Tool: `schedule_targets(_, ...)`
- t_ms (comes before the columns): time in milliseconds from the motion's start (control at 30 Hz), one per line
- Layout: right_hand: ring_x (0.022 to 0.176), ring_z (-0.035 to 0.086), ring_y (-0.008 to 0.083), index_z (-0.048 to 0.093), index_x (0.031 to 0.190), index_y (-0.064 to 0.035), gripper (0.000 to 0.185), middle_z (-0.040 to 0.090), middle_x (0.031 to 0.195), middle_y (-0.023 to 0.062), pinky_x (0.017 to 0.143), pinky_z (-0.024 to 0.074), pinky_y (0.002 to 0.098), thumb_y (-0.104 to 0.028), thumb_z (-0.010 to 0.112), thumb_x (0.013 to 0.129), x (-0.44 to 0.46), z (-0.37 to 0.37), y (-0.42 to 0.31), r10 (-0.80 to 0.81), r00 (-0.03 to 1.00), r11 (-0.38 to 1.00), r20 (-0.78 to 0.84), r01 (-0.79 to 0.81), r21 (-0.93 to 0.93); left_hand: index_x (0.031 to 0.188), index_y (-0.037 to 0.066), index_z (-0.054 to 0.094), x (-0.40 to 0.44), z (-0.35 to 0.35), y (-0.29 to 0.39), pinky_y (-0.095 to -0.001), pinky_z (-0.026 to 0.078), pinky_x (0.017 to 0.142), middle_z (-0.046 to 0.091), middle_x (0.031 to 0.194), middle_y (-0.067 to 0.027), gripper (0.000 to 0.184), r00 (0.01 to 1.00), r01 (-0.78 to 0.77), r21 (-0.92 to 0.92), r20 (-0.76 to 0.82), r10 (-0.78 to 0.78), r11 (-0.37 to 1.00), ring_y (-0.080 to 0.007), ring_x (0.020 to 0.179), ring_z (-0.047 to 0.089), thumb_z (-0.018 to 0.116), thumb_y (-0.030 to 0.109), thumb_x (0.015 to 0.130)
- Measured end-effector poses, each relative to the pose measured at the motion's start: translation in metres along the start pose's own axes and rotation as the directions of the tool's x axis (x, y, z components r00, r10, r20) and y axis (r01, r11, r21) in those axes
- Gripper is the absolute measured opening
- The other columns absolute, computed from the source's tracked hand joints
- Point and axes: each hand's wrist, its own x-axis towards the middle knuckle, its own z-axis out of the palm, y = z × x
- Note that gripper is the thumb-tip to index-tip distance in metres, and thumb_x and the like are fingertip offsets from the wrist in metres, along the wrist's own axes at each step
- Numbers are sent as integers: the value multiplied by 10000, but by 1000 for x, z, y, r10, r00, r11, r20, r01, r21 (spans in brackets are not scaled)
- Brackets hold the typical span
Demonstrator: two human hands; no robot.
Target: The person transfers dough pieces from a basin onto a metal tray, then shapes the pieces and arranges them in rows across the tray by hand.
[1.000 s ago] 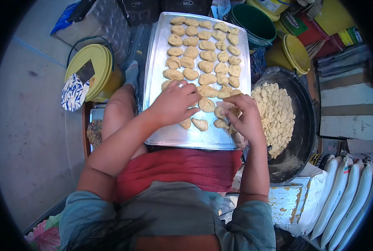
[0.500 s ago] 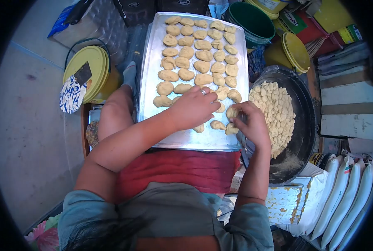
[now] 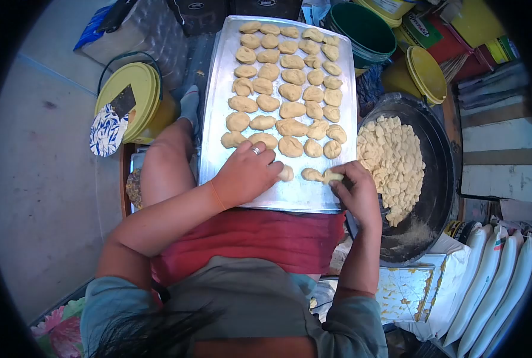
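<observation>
A silver baking tray (image 3: 218,173) lies across my lap, with rows of pale yellow dough pieces (image 3: 291,110) on it. Near its front edge my left hand (image 3: 248,173), a ring on one finger, is curled palm down with its fingertips against a small dough lump (image 3: 285,173); its thumb is hidden. At the front right corner my right hand (image 3: 360,190) pinches another dough lump (image 3: 333,176) between thumb and fingers. That lump touches a neighbouring dough piece (image 3: 312,174) on its left.
Right of the tray stands a wide black basin (image 3: 436,179) heaped with small dough chunks (image 3: 397,161). A lidded yellow bucket (image 3: 129,101) is at the left. A green bucket (image 3: 361,33) and a yellow tub (image 3: 426,74) stand behind the basin. Filled white bags (image 3: 492,286) line the lower right.
My left hand has moved left and toward me, uncovering dough pieces in the near rows. My right hand has lowered its dough lump to the front right corner of the tray.
</observation>
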Motion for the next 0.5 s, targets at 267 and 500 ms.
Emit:
schedule_targets(267,963,554,255,703,1026,-142,294,647,939,64,891,367,399,-109,749,738,3,5,-39,-209,977,955,-48,193,-227,899,130,648,3,22,2,-365,410,783,574,837,-14,200,987,14,40,-163,-7,999,-209,894,554,724,276,785)
schedule_targets(500,973,609,306,687,1064,-93,316,652,1023,94,852,444,402,-156,776,768,-2,6,-29,-107,984,989,-144,92,-112,932,130,670,7,19,4,-372,408,822,584,836,-6,215,987,36,44,-155,-28,998,-198,916,554,705,302,807)
